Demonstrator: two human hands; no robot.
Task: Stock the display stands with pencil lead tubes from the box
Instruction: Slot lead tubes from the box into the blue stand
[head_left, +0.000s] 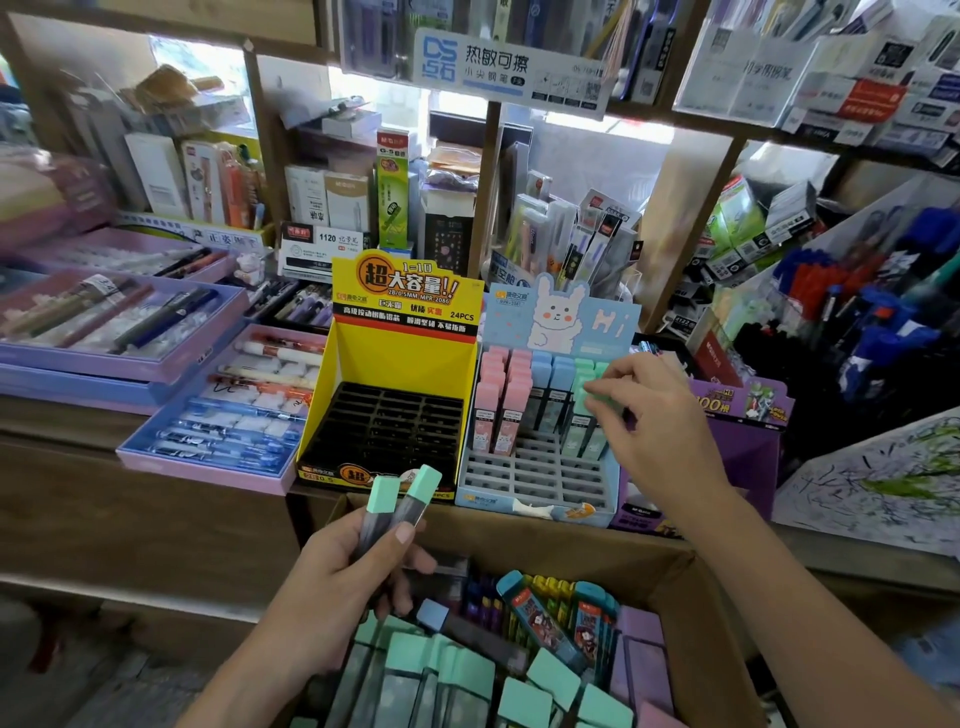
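While the cardboard box (670, 582) fills the lower view, heaped with mint-capped lead tubes (467, 675) whose bodies are dark and translucent, two display stands sit just behind it on the counter. The yellow stand (337, 395) has a bare black grid; the blue rabbit stand (613, 483) holds pink, blue and mint tubes upright in its back rows. The left hand (343, 577) is clamped around two mint-capped tubes (400, 499) above the box. The right hand (649, 415) pinches a mint cap (597, 400) at the stand's right rear.
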